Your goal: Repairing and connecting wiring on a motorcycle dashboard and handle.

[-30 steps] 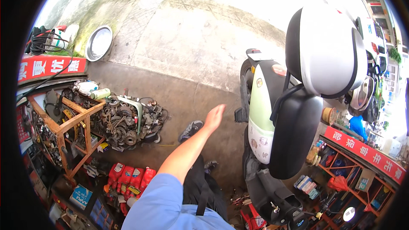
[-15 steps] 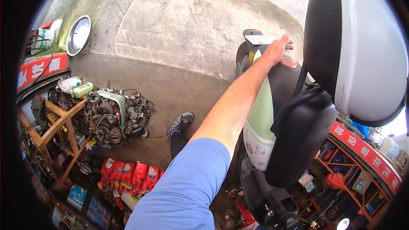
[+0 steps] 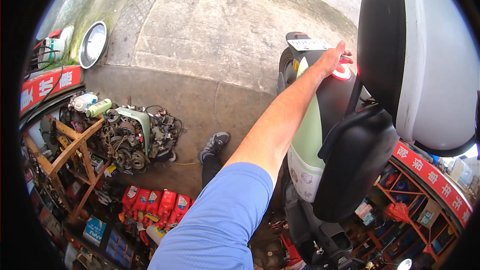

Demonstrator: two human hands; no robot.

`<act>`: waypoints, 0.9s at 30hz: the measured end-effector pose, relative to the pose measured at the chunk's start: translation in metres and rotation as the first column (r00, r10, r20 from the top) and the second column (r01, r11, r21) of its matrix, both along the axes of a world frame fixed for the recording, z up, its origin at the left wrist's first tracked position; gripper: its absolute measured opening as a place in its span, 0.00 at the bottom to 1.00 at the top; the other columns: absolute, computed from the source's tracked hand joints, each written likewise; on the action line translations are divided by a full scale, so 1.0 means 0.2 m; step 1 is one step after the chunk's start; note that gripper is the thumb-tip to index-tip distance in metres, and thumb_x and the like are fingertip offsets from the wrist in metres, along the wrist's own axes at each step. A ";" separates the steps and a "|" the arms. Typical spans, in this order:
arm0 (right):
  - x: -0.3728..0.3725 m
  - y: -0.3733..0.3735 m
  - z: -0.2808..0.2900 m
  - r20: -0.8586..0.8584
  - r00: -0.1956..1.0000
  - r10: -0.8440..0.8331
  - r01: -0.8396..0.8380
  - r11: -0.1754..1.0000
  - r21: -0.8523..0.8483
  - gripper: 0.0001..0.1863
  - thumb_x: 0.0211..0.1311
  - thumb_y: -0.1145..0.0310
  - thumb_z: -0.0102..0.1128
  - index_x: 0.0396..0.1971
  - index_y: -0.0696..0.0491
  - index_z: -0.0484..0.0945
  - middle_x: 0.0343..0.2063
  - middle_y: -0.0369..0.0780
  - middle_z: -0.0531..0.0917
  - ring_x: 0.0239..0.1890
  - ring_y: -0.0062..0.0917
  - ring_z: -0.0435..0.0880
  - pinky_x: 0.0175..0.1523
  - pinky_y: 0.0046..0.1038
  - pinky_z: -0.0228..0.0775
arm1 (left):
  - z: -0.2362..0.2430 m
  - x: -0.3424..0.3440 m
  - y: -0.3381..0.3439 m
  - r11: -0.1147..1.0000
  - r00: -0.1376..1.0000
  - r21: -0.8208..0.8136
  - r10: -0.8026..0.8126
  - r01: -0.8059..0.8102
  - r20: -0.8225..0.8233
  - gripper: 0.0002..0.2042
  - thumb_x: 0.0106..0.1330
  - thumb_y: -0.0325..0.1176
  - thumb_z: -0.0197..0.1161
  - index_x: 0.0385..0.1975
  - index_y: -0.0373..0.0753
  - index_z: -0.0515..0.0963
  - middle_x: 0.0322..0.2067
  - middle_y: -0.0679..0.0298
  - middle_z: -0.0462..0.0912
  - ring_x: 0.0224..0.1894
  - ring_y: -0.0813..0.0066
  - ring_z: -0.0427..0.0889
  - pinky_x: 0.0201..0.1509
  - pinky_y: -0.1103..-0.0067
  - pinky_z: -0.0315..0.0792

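My left hand (image 3: 334,60) reaches forward and right over the tail end of a scooter with light green and black body panels (image 3: 306,137). Its fingers are partly stretched out and a little apart, with nothing seen in them. Just beside and under them a round red tail light (image 3: 342,72) glows; whether they touch it I cannot tell. A white licence plate (image 3: 309,45) sits just beyond the hand. The black scooter seat (image 3: 352,167) and a large grey and black top box (image 3: 440,60) rise to the right of my arm. My right hand is out of the picture.
On the left floor lies a heap of greasy metal parts (image 3: 125,140) beside a wooden frame (image 3: 75,150). Red bottles (image 3: 162,205) stand lower left; a metal basin (image 3: 93,45) leans farther off. Loaded shelves (image 3: 407,210) line the lower right. My shoe (image 3: 215,144) is left of the scooter.
The red tail light, dull before, is now lit. My left hand has shifted slightly to the right, and the whole view has moved a little.
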State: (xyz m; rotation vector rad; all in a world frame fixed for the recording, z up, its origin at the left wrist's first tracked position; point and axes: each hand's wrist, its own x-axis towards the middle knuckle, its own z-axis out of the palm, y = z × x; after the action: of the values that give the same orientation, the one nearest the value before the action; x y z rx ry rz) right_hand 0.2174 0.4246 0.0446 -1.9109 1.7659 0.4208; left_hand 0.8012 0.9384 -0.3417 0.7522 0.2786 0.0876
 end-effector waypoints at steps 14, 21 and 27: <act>0.03 0.08 0.01 -0.085 0.989 0.118 -0.126 0.987 -0.099 0.44 0.56 0.36 0.57 0.50 0.68 0.73 0.49 0.45 0.77 0.46 0.30 0.76 0.48 0.31 0.72 | -0.02 -0.10 0.13 0.991 0.995 -0.091 0.092 -0.096 -0.049 0.38 0.72 0.60 0.35 0.55 0.23 0.69 0.44 0.45 0.80 0.47 0.62 0.79 0.51 0.71 0.72; -0.07 -0.16 0.00 -0.113 0.990 0.082 -0.083 0.997 -0.004 0.39 0.59 0.37 0.51 0.49 0.63 0.72 0.46 0.43 0.75 0.45 0.30 0.74 0.47 0.32 0.71 | 0.01 -0.08 0.11 0.987 0.998 -0.147 0.067 -0.068 -0.011 0.38 0.72 0.60 0.35 0.56 0.23 0.68 0.44 0.43 0.80 0.50 0.60 0.77 0.58 0.70 0.68; -0.14 -0.33 -0.03 -0.155 0.987 0.049 -0.036 0.996 0.082 0.35 0.61 0.37 0.46 0.48 0.58 0.72 0.44 0.41 0.74 0.43 0.30 0.73 0.47 0.32 0.69 | 0.00 -0.09 0.11 0.983 0.997 -0.163 0.082 -0.081 -0.003 0.38 0.72 0.59 0.35 0.56 0.21 0.66 0.46 0.41 0.78 0.53 0.58 0.76 0.61 0.69 0.65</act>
State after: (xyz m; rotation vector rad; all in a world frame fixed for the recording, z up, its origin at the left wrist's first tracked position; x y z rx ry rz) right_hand 0.1888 0.3588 0.0390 -1.9079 1.7808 0.6637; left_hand 0.7830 0.9603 -0.3410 0.5783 0.3090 0.1420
